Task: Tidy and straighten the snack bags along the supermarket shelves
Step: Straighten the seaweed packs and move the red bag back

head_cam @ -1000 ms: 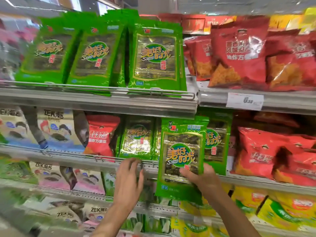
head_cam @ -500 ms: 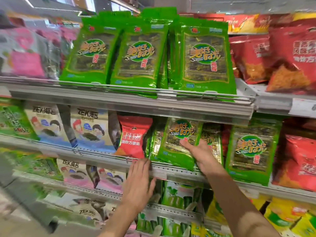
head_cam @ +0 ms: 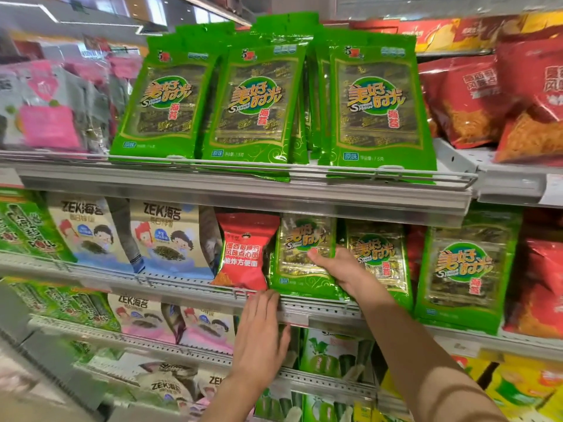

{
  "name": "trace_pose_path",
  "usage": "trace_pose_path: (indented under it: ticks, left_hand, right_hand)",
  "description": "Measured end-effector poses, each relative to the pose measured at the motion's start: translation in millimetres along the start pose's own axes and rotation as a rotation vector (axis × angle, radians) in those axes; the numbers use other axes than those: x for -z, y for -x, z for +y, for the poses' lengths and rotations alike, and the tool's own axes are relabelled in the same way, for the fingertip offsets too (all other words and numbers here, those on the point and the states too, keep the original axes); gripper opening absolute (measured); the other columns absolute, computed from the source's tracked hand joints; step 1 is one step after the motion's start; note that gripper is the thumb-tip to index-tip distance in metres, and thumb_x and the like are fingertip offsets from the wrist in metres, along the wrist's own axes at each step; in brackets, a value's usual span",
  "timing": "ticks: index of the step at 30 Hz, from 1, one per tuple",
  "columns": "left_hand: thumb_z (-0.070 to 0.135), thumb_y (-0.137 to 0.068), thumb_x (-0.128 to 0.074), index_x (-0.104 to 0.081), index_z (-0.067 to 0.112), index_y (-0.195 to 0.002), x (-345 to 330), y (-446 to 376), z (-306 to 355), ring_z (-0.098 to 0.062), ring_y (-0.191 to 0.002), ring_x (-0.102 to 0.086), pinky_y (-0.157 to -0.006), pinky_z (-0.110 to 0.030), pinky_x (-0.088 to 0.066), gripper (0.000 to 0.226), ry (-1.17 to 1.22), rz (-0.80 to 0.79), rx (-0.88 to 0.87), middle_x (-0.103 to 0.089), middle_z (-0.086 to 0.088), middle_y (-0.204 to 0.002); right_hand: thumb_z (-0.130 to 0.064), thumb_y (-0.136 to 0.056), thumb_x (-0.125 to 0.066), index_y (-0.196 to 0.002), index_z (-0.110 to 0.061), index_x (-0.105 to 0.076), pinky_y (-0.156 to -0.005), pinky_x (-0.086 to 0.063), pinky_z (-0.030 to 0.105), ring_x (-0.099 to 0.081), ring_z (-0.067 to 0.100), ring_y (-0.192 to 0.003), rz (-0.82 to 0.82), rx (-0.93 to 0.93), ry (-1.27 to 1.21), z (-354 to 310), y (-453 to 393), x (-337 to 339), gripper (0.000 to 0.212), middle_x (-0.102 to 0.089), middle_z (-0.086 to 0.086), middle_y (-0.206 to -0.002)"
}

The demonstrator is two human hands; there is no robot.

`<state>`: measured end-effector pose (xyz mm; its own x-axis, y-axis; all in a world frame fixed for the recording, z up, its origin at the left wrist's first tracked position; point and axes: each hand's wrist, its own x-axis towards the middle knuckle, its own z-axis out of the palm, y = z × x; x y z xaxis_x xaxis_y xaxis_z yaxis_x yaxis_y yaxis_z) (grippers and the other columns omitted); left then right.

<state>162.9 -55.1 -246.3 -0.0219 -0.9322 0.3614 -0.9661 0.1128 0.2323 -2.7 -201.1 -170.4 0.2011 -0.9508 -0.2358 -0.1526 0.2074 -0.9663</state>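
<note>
My right hand [head_cam: 341, 271] grips the flat green foil seaweed packet [head_cam: 301, 260] at its edge (light, crinkly, slippery), left hand [head_cam: 262, 336] resting flat-fingered on the shelf rail [head_cam: 320, 309]

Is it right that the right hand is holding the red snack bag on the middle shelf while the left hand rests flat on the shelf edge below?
Not quite. In the head view the right hand holds a green seaweed bag, not the red snack bag, which stands untouched just left of it. The rest holds: the left hand rests flat on the shelf edge below.
</note>
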Motion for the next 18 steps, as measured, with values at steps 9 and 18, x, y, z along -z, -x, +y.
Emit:
trace_pose_path:
  ticks: [9, 18]
  left_hand:
    - [0.039, -0.098, -0.045, -0.025, 0.030, -0.154, 4, 0, 11, -0.022, -0.142, -0.024, -0.118, -0.040, -0.029, 0.060, -0.028, -0.040, 0.039, -0.029, -0.002, -0.149]
    - [0.026, -0.085, -0.070, -0.047, 0.019, -0.145, -9, -5, 52, -0.039, -0.140, -0.036, -0.117, -0.054, -0.030, 0.065, -0.079, -0.028, 0.099, -0.039, -0.021, -0.146]
  right_hand:
    - [-0.055, -0.094, -0.063, -0.080, -0.012, -0.052, -0.048, -0.042, 0.023, -0.047, 0.011, -0.051, 0.290, 0.138, 0.732, 13, 29, -11, 0.047, -0.050, -0.004, -0.066]
    - [-0.035, -0.097, -0.064, -0.111, -0.019, -0.070, -0.071, -0.053, 0.029, -0.065, 0.010, -0.076, 0.620, 0.480, 0.573, 36, 94, 70, 0.022, -0.069, -0.009, -0.081]
